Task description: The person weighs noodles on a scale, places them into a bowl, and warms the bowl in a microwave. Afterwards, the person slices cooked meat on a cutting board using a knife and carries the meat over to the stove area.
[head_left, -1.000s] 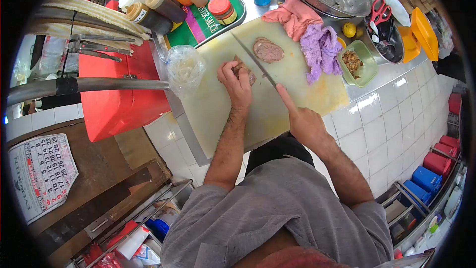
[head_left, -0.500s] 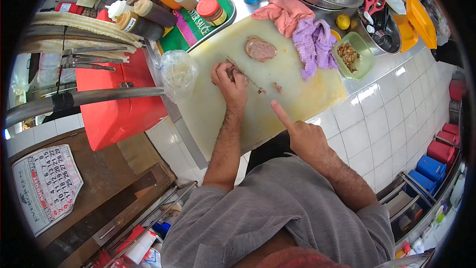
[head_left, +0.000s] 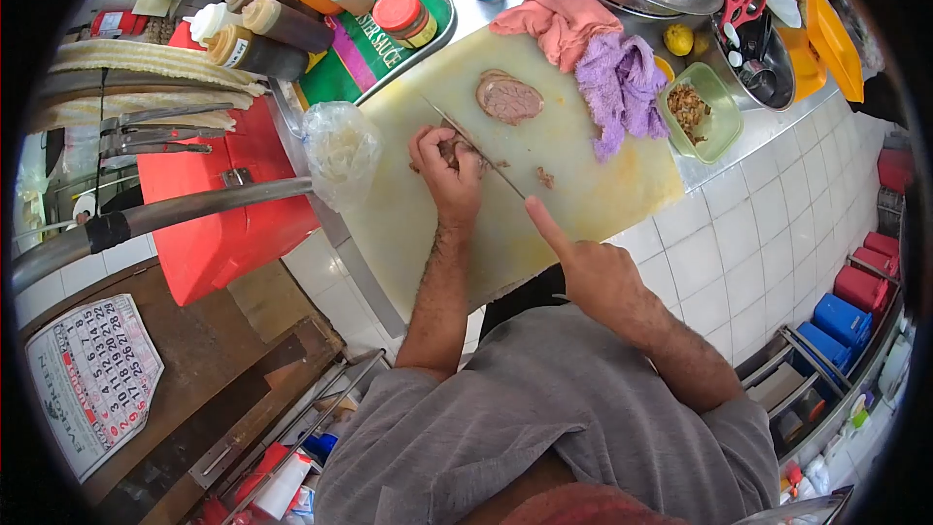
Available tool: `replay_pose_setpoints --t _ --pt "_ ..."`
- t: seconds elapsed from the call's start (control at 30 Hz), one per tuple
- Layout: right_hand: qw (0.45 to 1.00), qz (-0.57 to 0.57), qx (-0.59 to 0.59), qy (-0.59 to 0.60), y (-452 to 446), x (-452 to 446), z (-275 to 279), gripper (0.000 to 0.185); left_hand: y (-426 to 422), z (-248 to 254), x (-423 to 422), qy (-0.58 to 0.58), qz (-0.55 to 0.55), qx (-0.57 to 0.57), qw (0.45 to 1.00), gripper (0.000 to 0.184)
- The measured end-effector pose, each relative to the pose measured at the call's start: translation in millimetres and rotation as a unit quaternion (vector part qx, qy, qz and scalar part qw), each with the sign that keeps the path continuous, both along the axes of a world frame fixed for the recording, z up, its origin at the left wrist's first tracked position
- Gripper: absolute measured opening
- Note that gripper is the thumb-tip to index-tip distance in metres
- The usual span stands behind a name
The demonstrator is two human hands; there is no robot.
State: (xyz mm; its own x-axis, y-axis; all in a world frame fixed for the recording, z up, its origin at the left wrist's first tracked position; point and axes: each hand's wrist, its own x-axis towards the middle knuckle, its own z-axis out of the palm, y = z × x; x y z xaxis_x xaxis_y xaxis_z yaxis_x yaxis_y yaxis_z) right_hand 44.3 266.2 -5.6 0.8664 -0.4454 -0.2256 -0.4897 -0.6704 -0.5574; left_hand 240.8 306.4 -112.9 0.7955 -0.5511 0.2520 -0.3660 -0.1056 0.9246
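Note:
My left hand (head_left: 449,173) is closed over a piece of meat (head_left: 449,148) on the pale cutting board (head_left: 408,253); the fingers hide most of it. In my right hand (head_left: 601,277) is a knife (head_left: 494,165), the index finger stretched along its spine and the handle hidden in the palm. The thin blade runs up and left across the board, right beside the left fingertips and the meat. A round slice of cooked meat (head_left: 510,98) lies flat farther up the board. Small meat scraps (head_left: 545,177) lie to the right of the blade.
A purple cloth (head_left: 619,87) and a pink cloth (head_left: 554,19) lie at the board's upper right, near a green tub (head_left: 724,126) of brown bits. A plastic bag (head_left: 340,151) sits at the left edge. Sauce bottles (head_left: 277,24) and a red-lidded jar (head_left: 403,17) stand behind.
The knife blade has slid forward, up and left, past the left fingers. My right hand has moved slightly with it, while the left stays on the meat. The view has shifted a little.

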Motion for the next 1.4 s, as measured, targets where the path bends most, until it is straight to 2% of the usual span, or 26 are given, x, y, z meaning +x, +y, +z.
replay_pose_setpoints --t 0.03,0.2,0.37,0.47,0.53,0.63,0.77,0.87,0.93,1.07,1.13,1.17,1.23,1.27,1.33,1.4 --pt "0.997 0.013 0.046 0.064 -3 -1 5 0.087 -2 0 2 0.002 -0.012 -0.005 1.0 0.025" --pt "0.997 0.026 0.025 0.069 -14 49 -10 0.084 1 -14 17 -0.017 -0.008 0.001 1.0 0.024" --pt "0.998 0.021 0.009 0.065 -1 16 -5 0.085 2 -16 12 -0.052 0.008 0.018 0.998 0.024" --pt "0.994 0.014 0.055 0.096 -1 12 -4 0.085 -1 -5 8 -0.035 -0.017 -0.006 0.999 0.024" --pt "0.998 0.016 0.007 0.066 -7 39 -17 0.084 0 -11 14 0.01 -0.006 -0.012 1.0 0.024" --pt "0.998 0.01 -0.002 0.063 -4 43 -24 0.083 -3 -15 17 -0.022 -0.009 -0.031 0.999 0.017" --pt "0.997 0.0 0.03 0.075 6 13 -10 0.083 4 -17 15 -0.034 0.0 0.01 0.999 0.024" --pt "1.0 -0.013 -0.024 0.002 7 16 -20 0.082 3 -17 12 -0.035 0.004 0.01 0.999 0.024" --pt "0.998 0.003 -0.03 0.056 -5 45 -25 0.081 -1 -16 17 -0.002 0.01 -0.028 1.0 0.024" --pt "0.996 -0.002 -0.028 0.089 5 30 -21 0.08 -4 -13 14 0.004 0.0 -0.017 1.0 0.024" --pt "0.999 -0.013 -0.048 0.01 7 13 -22 0.081 -3 -10 14 -0.066 0.001 0.004 0.998 0.024" --pt "0.998 -0.015 -0.055 -0.015 7 12 -24 0.082 -5 -11 14 -0.062 0.002 0.003 0.998 0.024" --pt "0.997 0.008 -0.014 0.072 0 35 -20 0.084 -4 -12 14 0.016 0.004 -0.024 1.0 0.024" --pt "0.998 0.01 -0.016 0.067 0 40 -20 0.084 -2 -10 17 0.011 0.006 -0.026 1.0 0.024" --pt "0.992 0.029 -0.068 0.099 -2 45 -21 0.076 -3 -9 19 -0.085 0.003 0.016 0.996 0.024" --pt "0.996 0.005 -0.059 0.063 6 21 -16 0.08 -4 -9 13 -0.041 -0.004 0.0 0.999 0.024"
